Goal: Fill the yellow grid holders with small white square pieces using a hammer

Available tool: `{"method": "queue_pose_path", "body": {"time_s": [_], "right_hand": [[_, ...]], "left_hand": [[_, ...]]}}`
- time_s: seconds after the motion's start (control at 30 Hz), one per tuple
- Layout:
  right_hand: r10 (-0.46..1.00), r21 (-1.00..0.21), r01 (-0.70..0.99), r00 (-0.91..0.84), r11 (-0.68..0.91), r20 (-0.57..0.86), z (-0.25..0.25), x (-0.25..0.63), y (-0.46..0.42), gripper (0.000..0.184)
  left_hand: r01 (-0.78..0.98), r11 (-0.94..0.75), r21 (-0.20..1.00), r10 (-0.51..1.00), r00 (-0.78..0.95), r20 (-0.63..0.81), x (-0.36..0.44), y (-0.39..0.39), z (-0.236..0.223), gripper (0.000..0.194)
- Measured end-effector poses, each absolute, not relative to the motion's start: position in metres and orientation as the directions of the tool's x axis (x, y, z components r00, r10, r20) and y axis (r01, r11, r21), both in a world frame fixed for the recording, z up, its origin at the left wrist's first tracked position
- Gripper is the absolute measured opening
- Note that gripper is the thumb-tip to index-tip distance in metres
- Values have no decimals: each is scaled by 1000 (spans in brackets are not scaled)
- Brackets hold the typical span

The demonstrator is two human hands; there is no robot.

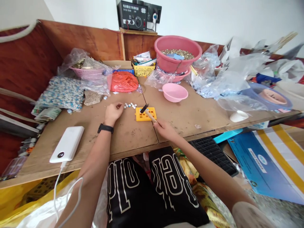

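Observation:
My right hand [164,128] is wrapped round the wooden handle of a small hammer [150,116]. The hammer's black head is over a yellow plastic tray-like block [145,117] with small slots; I cannot tell whether it touches. Left of the block lie several small white and blue pieces [130,105] on the brown tabletop. Beside those pieces is my left hand [114,112], its fingers curled and closed near the board. What it holds, if anything, is too small to make out. A black band sits on the left wrist.
A pink bowl [175,92] stands behind the block, and a large pink basin [178,57] of small metal parts is at the back. A red plastic bag [124,81] and a bag of blue-white pieces [61,93] lie left. A white power bank [67,144] trails a cable near the front edge.

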State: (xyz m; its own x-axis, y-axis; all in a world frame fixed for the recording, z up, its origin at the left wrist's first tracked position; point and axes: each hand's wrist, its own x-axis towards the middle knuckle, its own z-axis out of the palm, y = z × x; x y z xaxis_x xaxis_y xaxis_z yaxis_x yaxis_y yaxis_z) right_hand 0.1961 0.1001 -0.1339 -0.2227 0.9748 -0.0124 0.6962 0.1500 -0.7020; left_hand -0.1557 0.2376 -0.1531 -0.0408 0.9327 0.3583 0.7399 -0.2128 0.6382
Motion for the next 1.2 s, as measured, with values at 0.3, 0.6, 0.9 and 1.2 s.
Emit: {"method": "queue_pose_path", "body": {"time_s": [0.3,0.6,0.9,1.2], "right_hand": [[926,-940,95,-169,-327,-339,-142,208,93,37],[931,-943,-42,-178,-330,-318,-144,212,90,43],[937,-930,-143,-143,-339,-319,-138,211,89,44],[945,-938,-156,-158,-309,-286,-141,214,88,40]], "left_hand": [[785,-274,556,928,65,366,-144,235,-155,25],[766,-261,587,931,39,364,-138,227,-145,17],[547,-478,687,874,220,432,-64,204,-130,33],[688,-585,429,795,382,472,-66,200,-133,17]]}}
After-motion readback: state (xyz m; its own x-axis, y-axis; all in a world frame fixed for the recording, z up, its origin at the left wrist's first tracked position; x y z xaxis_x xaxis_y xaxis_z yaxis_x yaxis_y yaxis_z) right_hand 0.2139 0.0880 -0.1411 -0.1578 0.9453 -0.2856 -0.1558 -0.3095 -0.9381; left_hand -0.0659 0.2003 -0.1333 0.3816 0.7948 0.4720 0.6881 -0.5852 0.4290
